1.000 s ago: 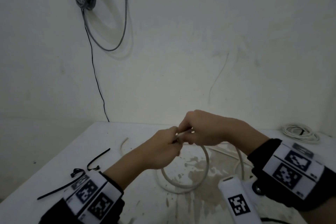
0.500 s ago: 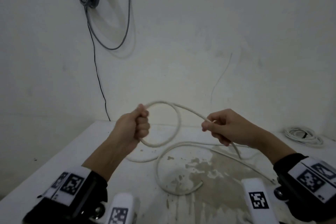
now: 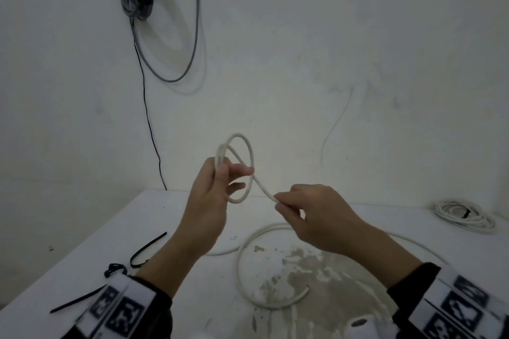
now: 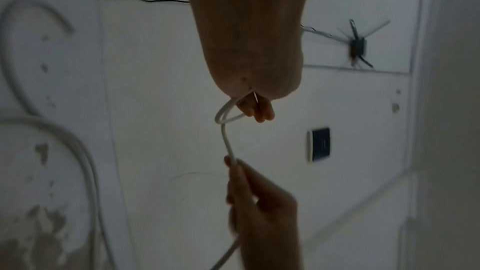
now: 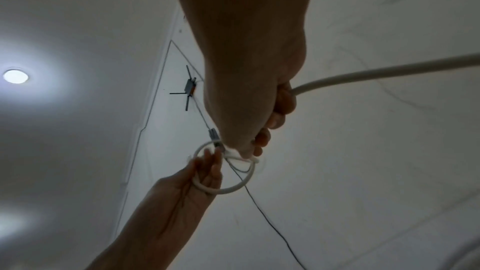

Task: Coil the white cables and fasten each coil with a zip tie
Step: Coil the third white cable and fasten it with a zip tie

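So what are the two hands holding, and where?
Both hold the white cable. The left hand holds the small loops at their left side; the right hand pinches the straight part leading from them.

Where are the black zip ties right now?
In the head view, the black zip ties lie on the table's near-left part, just left of the left hand's forearm.

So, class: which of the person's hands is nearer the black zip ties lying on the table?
Left. The left hand is raised above and just right of the black zip ties; the right hand is farther right, across the table.
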Demonstrator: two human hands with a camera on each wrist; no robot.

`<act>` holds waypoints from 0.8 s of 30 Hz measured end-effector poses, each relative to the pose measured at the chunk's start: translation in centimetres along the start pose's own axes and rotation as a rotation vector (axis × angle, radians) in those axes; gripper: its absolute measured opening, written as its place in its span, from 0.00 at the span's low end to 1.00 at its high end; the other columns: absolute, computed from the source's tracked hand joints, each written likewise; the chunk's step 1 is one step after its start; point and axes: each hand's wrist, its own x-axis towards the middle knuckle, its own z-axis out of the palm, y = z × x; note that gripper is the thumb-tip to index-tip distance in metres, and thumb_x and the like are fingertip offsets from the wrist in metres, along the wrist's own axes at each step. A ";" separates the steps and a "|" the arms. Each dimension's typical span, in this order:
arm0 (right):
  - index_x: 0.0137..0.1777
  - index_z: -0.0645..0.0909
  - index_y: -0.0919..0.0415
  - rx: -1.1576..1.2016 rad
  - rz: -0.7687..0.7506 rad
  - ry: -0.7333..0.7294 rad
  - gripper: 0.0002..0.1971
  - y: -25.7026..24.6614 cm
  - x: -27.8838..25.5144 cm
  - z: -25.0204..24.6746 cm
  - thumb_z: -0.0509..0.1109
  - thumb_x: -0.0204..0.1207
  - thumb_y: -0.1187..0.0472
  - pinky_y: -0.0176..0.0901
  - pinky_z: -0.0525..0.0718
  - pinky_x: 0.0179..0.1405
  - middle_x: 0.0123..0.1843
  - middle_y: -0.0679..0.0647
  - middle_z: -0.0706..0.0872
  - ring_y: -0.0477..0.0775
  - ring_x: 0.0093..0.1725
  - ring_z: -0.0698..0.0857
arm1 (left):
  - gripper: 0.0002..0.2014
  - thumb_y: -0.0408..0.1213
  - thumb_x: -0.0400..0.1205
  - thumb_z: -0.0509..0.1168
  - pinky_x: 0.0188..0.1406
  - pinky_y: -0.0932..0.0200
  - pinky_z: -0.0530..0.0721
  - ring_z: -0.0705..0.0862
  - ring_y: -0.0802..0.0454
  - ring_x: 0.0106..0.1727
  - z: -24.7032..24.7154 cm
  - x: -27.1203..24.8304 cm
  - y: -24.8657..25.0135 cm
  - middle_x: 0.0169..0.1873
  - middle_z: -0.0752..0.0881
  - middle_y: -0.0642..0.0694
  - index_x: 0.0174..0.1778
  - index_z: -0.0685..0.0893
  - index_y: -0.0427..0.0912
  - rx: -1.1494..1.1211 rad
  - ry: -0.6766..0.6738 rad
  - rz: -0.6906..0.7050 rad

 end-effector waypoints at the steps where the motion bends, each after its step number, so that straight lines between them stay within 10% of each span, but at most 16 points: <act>1: 0.38 0.83 0.61 -0.027 -0.031 -0.020 0.17 -0.6 0.3 -0.2 0.55 0.73 0.53 0.42 0.69 0.25 0.30 0.54 0.79 0.58 0.28 0.77 | 0.12 0.37 0.87 0.47 0.48 0.65 0.84 0.87 0.57 0.52 0.4 -0.5 -0.1 0.45 0.88 0.46 0.48 0.75 0.38 0.103 -0.062 0.048; 7: 0.33 0.84 0.60 0.008 -0.225 0.065 0.05 -2.7 1.4 -0.9 0.69 0.67 0.63 0.41 0.78 0.19 0.25 0.50 0.85 0.53 0.19 0.77 | 0.16 0.48 0.86 0.47 0.21 0.71 0.70 0.76 0.60 0.22 2.0 -2.1 -1.5 0.21 0.75 0.54 0.36 0.71 0.47 0.612 -0.098 0.292; 13: 0.45 0.70 0.54 0.541 0.163 -0.005 0.13 -2.5 0.8 -1.6 0.74 0.73 0.55 0.35 0.76 0.22 0.27 0.51 0.86 0.43 0.19 0.77 | 0.17 0.43 0.84 0.46 0.20 0.54 0.69 0.71 0.47 0.19 1.5 0.0 -0.3 0.21 0.71 0.51 0.41 0.73 0.36 0.898 -0.005 0.483; 17: 0.43 0.80 0.54 0.410 0.118 0.079 0.10 0.3 -1.4 -1.3 0.64 0.80 0.51 0.37 0.73 0.25 0.22 0.46 0.80 0.44 0.20 0.74 | 0.12 0.36 0.86 0.50 0.25 0.56 0.70 0.72 0.51 0.22 -1.1 2.4 1.7 0.23 0.72 0.48 0.39 0.72 0.37 0.815 0.124 0.368; 24: 0.33 0.84 0.54 0.152 -0.024 0.205 0.17 0.8 0.3 -3.8 0.61 0.74 0.45 0.35 0.66 0.25 0.18 0.43 0.73 0.42 0.19 0.68 | 0.18 0.33 0.87 0.49 0.16 0.64 0.70 0.67 0.52 0.13 -1.4 0.8 2.2 0.14 0.69 0.46 0.33 0.75 0.35 0.244 -0.419 -0.277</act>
